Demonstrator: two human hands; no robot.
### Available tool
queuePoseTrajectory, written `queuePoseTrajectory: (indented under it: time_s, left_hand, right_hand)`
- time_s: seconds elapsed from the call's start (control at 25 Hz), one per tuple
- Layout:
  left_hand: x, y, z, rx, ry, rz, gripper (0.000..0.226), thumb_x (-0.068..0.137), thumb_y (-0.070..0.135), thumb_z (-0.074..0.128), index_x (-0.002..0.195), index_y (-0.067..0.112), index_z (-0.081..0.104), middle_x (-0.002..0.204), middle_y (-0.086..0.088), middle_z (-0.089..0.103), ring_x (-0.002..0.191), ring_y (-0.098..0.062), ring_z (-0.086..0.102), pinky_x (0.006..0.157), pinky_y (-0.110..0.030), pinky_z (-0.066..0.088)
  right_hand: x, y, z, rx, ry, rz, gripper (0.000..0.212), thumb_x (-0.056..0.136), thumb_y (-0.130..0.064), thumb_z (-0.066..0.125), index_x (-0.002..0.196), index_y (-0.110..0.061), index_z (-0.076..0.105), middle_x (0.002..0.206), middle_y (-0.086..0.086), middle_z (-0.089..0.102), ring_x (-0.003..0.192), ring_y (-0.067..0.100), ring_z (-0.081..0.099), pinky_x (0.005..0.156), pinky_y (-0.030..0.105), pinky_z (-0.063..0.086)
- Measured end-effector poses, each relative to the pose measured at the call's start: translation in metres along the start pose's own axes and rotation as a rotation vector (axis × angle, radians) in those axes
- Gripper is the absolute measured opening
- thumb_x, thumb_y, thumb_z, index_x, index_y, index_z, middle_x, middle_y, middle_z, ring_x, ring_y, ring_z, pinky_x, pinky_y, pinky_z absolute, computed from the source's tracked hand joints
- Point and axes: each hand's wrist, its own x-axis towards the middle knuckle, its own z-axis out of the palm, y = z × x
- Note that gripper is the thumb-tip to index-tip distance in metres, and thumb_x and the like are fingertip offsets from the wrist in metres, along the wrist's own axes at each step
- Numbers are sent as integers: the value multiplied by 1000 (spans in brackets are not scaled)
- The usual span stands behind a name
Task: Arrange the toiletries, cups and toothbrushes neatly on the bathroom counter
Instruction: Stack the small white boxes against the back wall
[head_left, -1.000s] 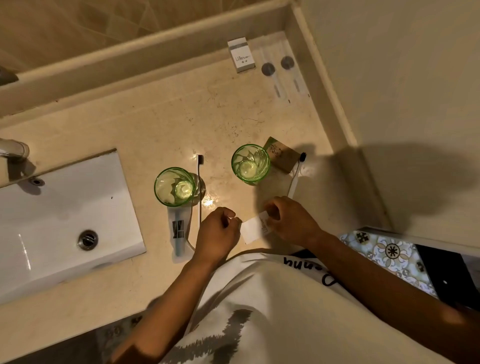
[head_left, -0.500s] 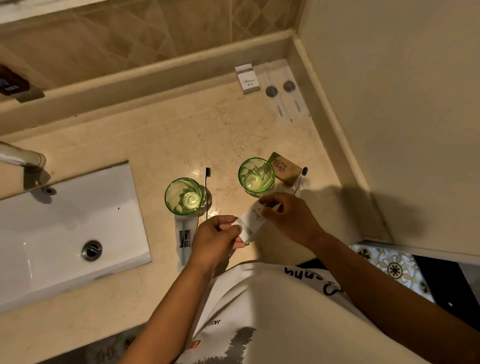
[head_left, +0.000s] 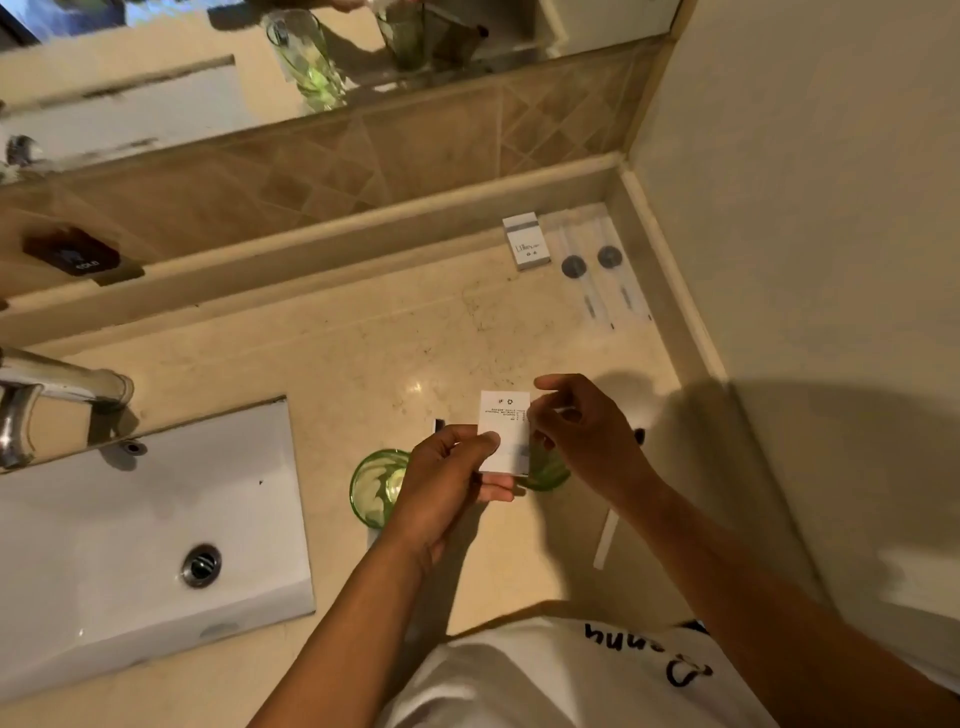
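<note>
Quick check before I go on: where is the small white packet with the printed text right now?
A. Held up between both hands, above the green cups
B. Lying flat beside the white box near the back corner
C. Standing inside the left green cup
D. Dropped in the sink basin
A: the left hand grips the small white packet from below and the right hand pinches its edge, with the green cups on the counter beneath.

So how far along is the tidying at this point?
Looks done: a white box and two sachets lined up in the back corner. In hand: both hands, left and right, hold a small white packet. Left: the two green cups and the toothbrushes.
</note>
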Motion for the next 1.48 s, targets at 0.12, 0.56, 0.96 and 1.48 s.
queuePoseTrajectory:
  time_s: [0.12, 0.56, 0.96, 1.48]
  left_hand:
    - [35, 24, 10, -8, 62, 41, 10, 96, 4, 63, 104, -1, 66, 99, -23, 77, 73, -35, 75, 70, -39, 65]
    - [182, 92, 32, 337, 250, 162, 21, 88, 19, 75, 104, 6, 72, 91, -17, 76, 79, -27, 73, 75, -35, 60]
    - [220, 90, 27, 608, 275, 317, 33, 89, 16, 71, 121, 20, 64, 93, -3, 71, 85, -18, 69, 70, -15, 47]
    - [228, 70, 15, 1405, 193, 1028, 26, 88, 25, 71, 113, 17, 71, 127, -6, 61, 118, -29, 51, 90, -44, 50]
  right_hand:
    - [31, -8, -1, 24, -11, 37, 33, 86, -31, 71, 116, -28, 58, 92, -6, 72, 80, 13, 71, 80, 38, 60]
    - [169, -20, 20, 3, 31, 102, 32, 90, -20, 67, 122, -23, 62, 121, -4, 69, 107, 14, 67, 90, 32, 58]
    - [200, -1, 32, -217, 100, 31, 21, 94, -29, 64, 113, -20, 62, 115, -2, 70, 104, 14, 66, 95, 37, 56]
    - [227, -12, 10, -525, 180, -190, 36, 94, -8, 56, 128, -21, 60, 136, -3, 51, 129, 16, 43, 107, 34, 47]
